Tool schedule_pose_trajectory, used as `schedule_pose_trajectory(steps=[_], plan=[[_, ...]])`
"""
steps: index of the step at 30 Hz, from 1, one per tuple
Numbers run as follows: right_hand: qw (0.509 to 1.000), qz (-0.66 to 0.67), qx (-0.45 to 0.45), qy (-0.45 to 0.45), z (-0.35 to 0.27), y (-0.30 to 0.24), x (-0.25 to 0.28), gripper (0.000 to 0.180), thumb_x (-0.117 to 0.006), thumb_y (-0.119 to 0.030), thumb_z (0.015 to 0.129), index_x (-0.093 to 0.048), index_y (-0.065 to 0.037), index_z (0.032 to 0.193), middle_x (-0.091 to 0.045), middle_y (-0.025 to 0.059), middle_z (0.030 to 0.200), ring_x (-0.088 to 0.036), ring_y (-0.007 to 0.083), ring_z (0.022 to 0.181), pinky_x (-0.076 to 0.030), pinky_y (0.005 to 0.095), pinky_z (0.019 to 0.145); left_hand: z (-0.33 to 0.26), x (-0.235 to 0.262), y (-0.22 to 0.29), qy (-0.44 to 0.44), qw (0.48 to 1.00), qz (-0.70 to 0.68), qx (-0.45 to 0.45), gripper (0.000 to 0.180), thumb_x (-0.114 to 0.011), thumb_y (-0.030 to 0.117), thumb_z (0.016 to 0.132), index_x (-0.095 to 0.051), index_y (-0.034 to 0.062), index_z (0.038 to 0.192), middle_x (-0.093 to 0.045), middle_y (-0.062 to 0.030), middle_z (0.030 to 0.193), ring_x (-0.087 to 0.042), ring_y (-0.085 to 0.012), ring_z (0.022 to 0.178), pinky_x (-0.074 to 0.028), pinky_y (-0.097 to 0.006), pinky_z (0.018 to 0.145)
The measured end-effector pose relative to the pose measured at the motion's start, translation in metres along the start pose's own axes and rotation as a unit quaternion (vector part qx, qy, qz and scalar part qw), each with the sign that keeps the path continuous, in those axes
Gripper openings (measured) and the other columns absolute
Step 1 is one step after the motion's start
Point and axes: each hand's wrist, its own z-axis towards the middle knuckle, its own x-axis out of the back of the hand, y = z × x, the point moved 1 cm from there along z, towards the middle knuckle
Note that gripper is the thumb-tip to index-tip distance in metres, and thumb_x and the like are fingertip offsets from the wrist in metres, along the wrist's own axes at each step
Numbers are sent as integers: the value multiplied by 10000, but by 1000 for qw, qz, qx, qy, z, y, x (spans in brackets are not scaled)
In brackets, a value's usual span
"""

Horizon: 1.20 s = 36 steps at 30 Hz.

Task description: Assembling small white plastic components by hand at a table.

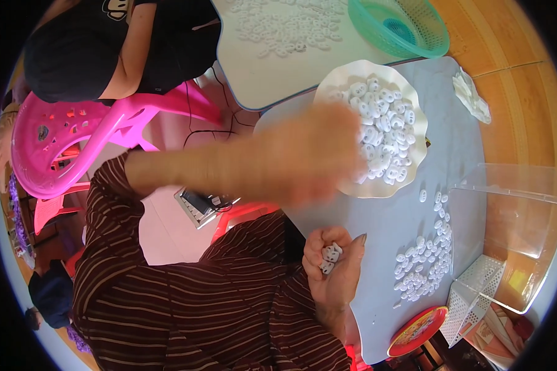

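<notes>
My left hand (309, 154) reaches in from the left, smeared by motion, its fingers hidden against the near edge of a white bowl with a wavy rim (420, 151). In that bowl lies a heap of small white oval pieces with dark spots (387, 123). Lower down, my right hand (342, 278) is turned palm up with curled fingers, cupping several of the small spotted pieces (330, 256). More white pieces (424, 263) are scattered on the grey table (365, 229) to the right of it.
Pieces also cover the pale table (254, 74) at the top, beside a green basket (436, 37). A crumpled white cloth (471, 96), a clear plastic box (507, 216) and a red tray (418, 332) line the right side. Someone in black (80, 55) sits by a pink chair (28, 154).
</notes>
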Motion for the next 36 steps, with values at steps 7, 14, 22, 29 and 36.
schedule_pose_trajectory(steps=[7, 14, 22, 29, 36], plan=[[994, -50, 92, -44, -1, 4, -13, 366, -386, -317, 971, -383, -103, 1267, -449, 62, 1215, -446, 165, 1152, -410, 310, 959, -8, -36, 66, -70, 988, -104, -90, 176, -619, 100, 709, -503, -21, 761, -438, -96, 782, -497, -312, 896, -424, -440, 808], [998, 36, 48, 33, -16, -11, 6, 503, -249, -430, 1008, -273, -150, 590, -204, -46, 514, -134, 78, 459, -115, 212, 379, 8, 44, -100, 120, 975, 179, 60, 149, -500, 93, 843, -545, 6, 955, -553, -127, 847, -537, -279, 813, -444, -347, 701], [996, 63, 59, 26, -17, -9, 23, 505, -301, -448, 994, -308, -132, 600, -245, -33, 522, -186, 83, 475, -147, 221, 401, -21, 80, -267, -72, 918, 387, -44, 62, -564, 85, 777, -563, 84, 715, -527, -111, 651, -534, -290, 681, -403, -409, 704], [994, 87, 60, 14, -17, -8, 26, 506, -312, -444, 993, -306, -130, 597, -249, -32, 514, -191, 82, 471, -153, 219, 401, -29, 103, -290, 15, 970, 217, 111, 167, -542, 98, 780, -500, 6, 647, -512, -176, 594, -514, -275, 507, -400, -379, 495], [995, 66, 77, -21, -17, -5, 27, 488, -257, -422, 1010, -315, -145, 613, -262, -41, 523, -189, 81, 462, -173, 210, 379, -48, 122, -310, -39, 940, 247, 231, 160, -549, 110, 754, -527, 6, 634, -530, -160, 585, -512, -270, 512, -411, -378, 515]])
